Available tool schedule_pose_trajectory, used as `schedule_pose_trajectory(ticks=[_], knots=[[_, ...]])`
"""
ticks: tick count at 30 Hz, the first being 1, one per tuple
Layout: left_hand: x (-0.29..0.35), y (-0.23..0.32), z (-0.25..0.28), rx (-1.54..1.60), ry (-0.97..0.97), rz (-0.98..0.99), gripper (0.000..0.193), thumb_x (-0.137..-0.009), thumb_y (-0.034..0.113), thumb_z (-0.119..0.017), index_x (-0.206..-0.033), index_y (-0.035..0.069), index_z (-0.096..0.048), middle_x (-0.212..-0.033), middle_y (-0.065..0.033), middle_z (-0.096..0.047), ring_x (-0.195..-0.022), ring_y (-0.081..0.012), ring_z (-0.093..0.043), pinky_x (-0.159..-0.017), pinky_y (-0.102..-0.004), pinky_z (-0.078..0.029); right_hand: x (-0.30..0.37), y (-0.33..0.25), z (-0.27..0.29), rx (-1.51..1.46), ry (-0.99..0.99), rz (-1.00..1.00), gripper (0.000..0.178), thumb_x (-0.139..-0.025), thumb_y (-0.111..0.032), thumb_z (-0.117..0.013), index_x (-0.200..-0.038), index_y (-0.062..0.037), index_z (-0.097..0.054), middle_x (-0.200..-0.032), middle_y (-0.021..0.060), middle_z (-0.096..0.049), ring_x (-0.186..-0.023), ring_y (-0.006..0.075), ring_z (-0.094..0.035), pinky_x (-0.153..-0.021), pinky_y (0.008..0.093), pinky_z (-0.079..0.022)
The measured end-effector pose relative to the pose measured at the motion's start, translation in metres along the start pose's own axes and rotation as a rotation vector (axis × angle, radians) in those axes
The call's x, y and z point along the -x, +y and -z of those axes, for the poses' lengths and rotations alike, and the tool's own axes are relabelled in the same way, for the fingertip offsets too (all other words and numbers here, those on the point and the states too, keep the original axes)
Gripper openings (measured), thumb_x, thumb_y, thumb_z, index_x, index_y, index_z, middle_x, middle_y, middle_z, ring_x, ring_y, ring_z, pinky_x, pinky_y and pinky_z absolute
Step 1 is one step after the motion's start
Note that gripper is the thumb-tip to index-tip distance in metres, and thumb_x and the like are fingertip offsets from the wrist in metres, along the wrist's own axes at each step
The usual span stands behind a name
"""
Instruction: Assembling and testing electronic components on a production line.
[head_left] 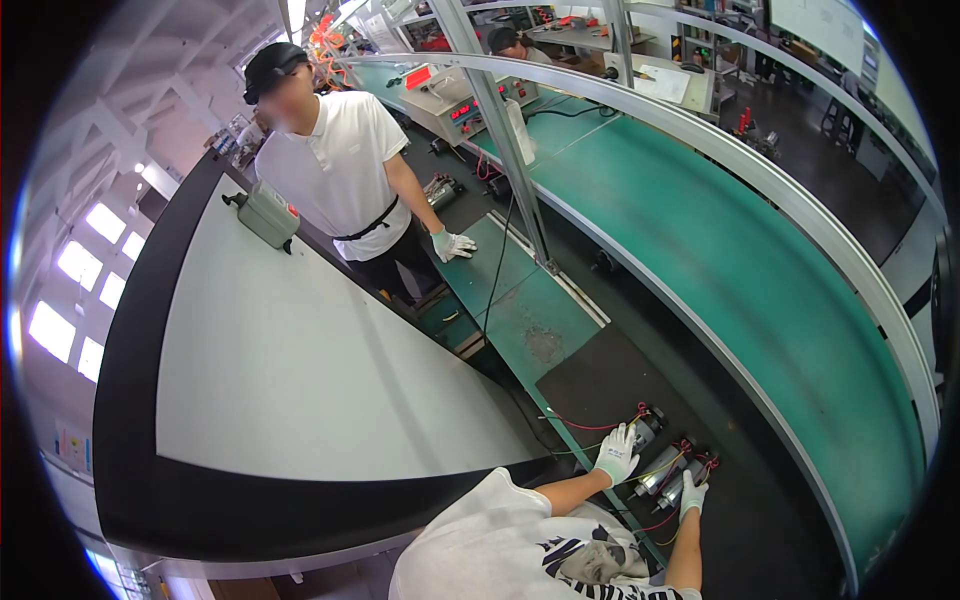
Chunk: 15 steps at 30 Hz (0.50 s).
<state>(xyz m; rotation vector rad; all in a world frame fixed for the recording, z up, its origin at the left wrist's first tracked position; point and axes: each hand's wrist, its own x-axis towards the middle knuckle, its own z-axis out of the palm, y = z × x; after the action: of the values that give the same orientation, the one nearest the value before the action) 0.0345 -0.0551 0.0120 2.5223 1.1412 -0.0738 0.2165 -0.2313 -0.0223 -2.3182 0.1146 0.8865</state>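
a: how far along is the work?

b: three small motors (668, 468) with red wires lie on the dark mat (600, 385), near the surface's front edge. none looks lifted yet.

a: and the fingers?

b: left hand (617, 453) rests curled on one motor. right hand (692, 493) touches another's end; its grip, i cannot tell.

Bright, even light from windows at the left; strong fisheye bending, dark vignetted corners, slight edge blur.

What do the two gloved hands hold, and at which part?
The left hand rests on a small motor, the right hand on another motor. Whether they grip, and which part, cannot be told.
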Motion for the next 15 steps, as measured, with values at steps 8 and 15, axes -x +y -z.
schedule_pose_trajectory(ticks=[8, 15], knots=[[-0.001, 0.008, 0.006, 0.017, -0.077, 0.026, 0.087, -0.09, 0.044, -0.06, -0.154, -0.001, -0.022, -0.152, -0.0269, -0.032, -0.136, -0.0398, -0.038, -0.11, -0.0488, -0.034, 0.001, -0.003, -0.011, 0.136, 0.071, -0.045, 0.117, -0.073, -0.056, -0.08, -0.15, 0.011, -0.023, -0.151, 0.0295, -0.038, -0.14, 0.0379, -0.041, -0.115, 0.0398, -0.033], [-0.001, 0.003, 0.01, 0.022, -0.089, 0.031, 0.089, -0.089, 0.047, -0.06, -0.153, -0.001, -0.023, -0.153, -0.0264, -0.032, -0.136, -0.0395, -0.039, -0.109, -0.0483, -0.035, 0.0, -0.004, -0.008, 0.34, 0.12, -0.035, 0.115, -0.071, -0.06, -0.078, -0.146, 0.0125, -0.031, -0.146, 0.0307, -0.043, -0.135, 0.0396, -0.046, -0.112, 0.0414, -0.038]])
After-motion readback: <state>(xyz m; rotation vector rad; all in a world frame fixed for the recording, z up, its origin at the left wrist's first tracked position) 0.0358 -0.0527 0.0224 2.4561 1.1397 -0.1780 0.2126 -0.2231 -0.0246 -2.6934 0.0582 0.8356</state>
